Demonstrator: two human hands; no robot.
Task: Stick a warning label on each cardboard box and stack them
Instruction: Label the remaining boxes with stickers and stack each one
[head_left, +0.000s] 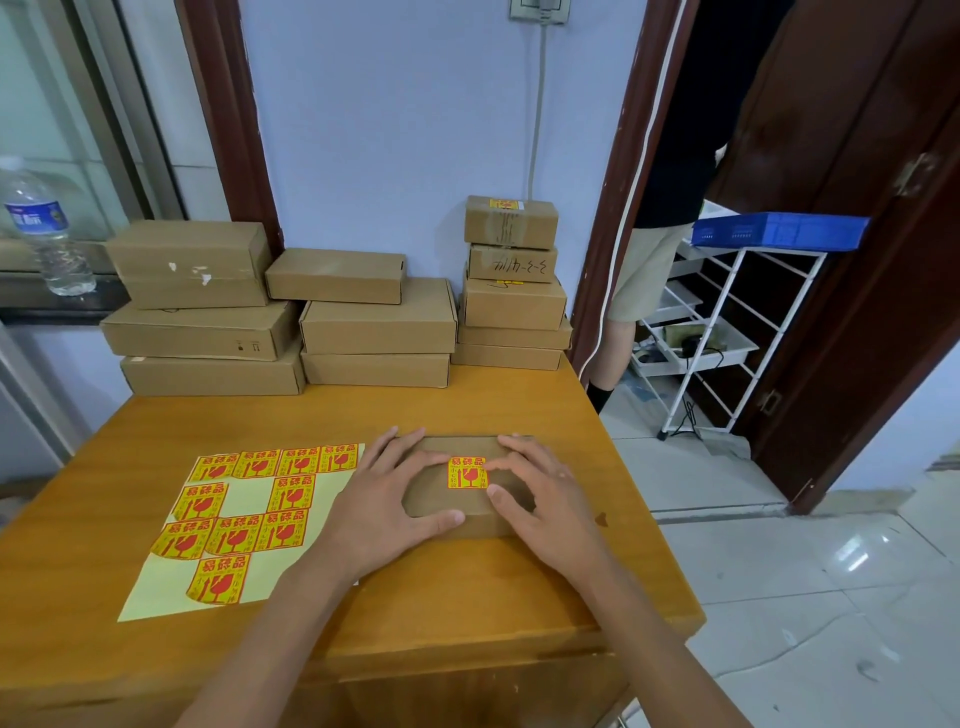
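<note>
Both hands lie flat on one small box (457, 501) near the surface's (467, 587) right front edge: left hand (387, 499) and right hand (540, 493), neither grip closed, fingers straight, pressing beside the label (467, 472). Nine labels remain on the sheet (234, 514) to its left. Eleven boxes stand in three stacks (379, 322) at the back.

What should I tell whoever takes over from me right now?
Left hand: flat on the small brown cardboard box at the table's front, steadying it.
Right hand: fingertips pressing the yellow-and-red warning label onto its top.
Yellow label sheet lies left of the box, several stickers remaining.
Done: labels show on two boxes of the right-hand stack at the wall.
Left: stack this box, then label the unlabelled boxes at the back left.
</note>
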